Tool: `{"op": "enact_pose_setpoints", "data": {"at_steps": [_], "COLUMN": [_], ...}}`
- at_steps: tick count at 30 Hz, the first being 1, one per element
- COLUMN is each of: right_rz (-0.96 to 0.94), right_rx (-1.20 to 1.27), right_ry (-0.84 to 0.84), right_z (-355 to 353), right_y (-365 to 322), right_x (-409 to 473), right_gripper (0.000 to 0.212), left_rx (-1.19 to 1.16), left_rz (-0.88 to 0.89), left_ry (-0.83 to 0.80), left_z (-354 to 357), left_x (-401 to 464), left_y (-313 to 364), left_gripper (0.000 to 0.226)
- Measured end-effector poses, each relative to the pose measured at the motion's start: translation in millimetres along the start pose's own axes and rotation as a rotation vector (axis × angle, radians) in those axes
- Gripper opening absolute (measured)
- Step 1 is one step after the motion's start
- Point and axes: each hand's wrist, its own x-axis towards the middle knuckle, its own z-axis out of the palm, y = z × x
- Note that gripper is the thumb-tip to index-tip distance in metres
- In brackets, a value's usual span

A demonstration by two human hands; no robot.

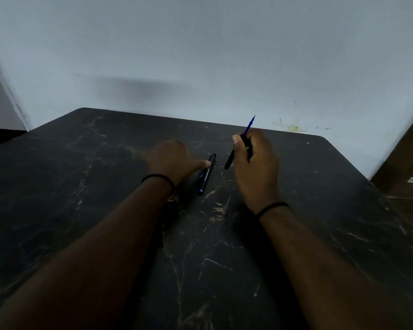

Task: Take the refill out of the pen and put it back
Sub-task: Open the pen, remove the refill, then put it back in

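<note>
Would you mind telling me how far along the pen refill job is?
Done: the pen looks taken apart; a black pen part lies on the dark marbled table. In hand: the right hand grips the blue-tipped piece; the left hand touches the lying part. Left: rejoining them.

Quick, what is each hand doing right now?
Left hand: open, thumb touching the pen barrel on the table.
Right hand: gripping the blue-tipped refill.
</note>
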Motion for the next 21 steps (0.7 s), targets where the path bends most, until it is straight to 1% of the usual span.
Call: {"op": "enact_pose_setpoints", "data": {"at_steps": [2, 4, 6, 9, 11, 13, 15, 17, 19, 21], "right_rz": [0.005, 0.008, 0.004, 0.007, 0.005, 0.004, 0.002, -0.004, -0.007, -0.006], "right_rx": [0.003, 0.002, -0.002, 0.009, 0.012, 0.006, -0.002, -0.002, -0.004, 0.008], "right_ry": [-0.007, -0.011, -0.008, -0.001, -0.007, -0.016, -0.016, -0.015, -0.019, -0.028], "right_z": [-0.1, -0.1, 0.2, 0.5, 0.2, 0.1, 0.3, 0.3, 0.4, 0.9], "right_y": [0.1, 0.8, 1.4, 1.1, 1.2, 1.8, 2.2, 1.8, 1.6, 1.8], "right_x": [0.2, 0.2, 0.1, -0.1, 0.0, -0.1, -0.1, -0.3, -0.6, -1.4], "right_gripper": [0.018, 0.019, 0.019, 0.019, 0.018, 0.018, 0.018, 0.018, 0.018, 0.018], "left_rx": [0.002, -0.021, -0.017, -0.003, 0.003, 0.057, 0.129, 0.152, 0.122, 0.017], "left_rz": [0.021, 0.036, 0.038, 0.043, 0.048, 0.071, 0.084, 0.083, 0.076, 0.067], "left_ry": [-0.028, -0.056, -0.029, 0.031, -0.011, -0.066, -0.093, -0.091, -0.045, 0.059], "left_z": [-0.5, -3.3, -7.4, -10.5, -8.9, -6.7, -5.2, -2.9, 0.1, 1.9], "left_x": [-0.5, 0.0, 0.4, -1.7, -3.5, -3.3, -1.9, -0.7, -0.7, 0.0], "left_y": [-1.8, -3.4, -4.0, -2.1, 0.0, 1.6, 2.2, 2.8, 4.3, 4.7], "left_gripper": [0.059, 0.048, 0.038, 0.043, 0.049, 0.05, 0.045, 0.042, 0.037, 0.041]}}
